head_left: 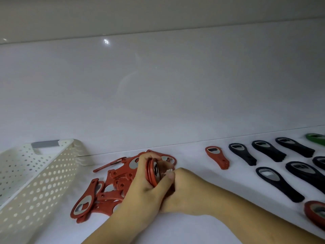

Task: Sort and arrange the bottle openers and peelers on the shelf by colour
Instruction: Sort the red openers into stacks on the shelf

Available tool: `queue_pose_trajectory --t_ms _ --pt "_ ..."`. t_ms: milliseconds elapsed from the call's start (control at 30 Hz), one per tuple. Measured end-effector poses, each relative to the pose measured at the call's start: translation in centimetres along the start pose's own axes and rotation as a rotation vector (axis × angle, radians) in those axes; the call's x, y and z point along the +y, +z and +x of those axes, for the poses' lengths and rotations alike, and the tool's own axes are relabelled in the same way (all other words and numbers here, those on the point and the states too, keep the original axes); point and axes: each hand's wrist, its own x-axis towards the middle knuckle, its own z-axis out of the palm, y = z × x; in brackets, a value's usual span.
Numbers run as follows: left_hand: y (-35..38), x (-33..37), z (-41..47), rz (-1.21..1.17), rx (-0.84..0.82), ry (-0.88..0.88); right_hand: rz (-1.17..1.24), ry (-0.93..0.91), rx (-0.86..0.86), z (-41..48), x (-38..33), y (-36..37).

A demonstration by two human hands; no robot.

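Observation:
A heap of red bottle openers [112, 184] lies on the white shelf [193, 173], left of centre. My left hand [140, 187] grips a stack of red openers [153, 171] held on edge above the heap. My right hand [177, 189] curls against the same stack from the right. One red opener [217, 156] lies alone to the right. Several black openers [279, 182] lie in rows further right. A green opener [315, 138] shows at the far right edge and another red one [314, 213] at the lower right edge.
A white perforated basket [35, 182] with a grey handle stands at the left, tilted in view. The shelf's glossy white back wall [158, 94] rises right behind the openers.

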Motion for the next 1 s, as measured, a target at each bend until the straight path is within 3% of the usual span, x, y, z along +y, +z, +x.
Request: queue_pose_trajectory --t_ms 133,300,400,533,833,1000 --pt "-0.5 -0.3 0.0 0.122 -0.114 0.051 0.006 -0.018 -0.03 0.0 0.4 -0.1" --pt "-1.0 -0.9 0.1 -0.02 -0.189 0.004 -0.319 0.112 0.052 -0.1 2.0 -2.7" --pt "-0.9 -1.1 0.2 -0.03 -0.183 0.005 -0.381 0.168 0.047 0.0 2.4 -3.0" --pt "-0.8 -1.1 0.4 -0.055 -0.159 -0.046 -0.375 0.182 0.034 0.1 2.7 -2.9" --pt "-0.8 -0.9 0.7 -0.075 -0.09 0.011 -0.241 0.178 0.031 0.5 3.1 -3.0" --pt "-1.1 -0.2 1.2 -0.289 0.0 -0.136 -0.096 0.212 0.002 -0.3 2.1 -3.8"
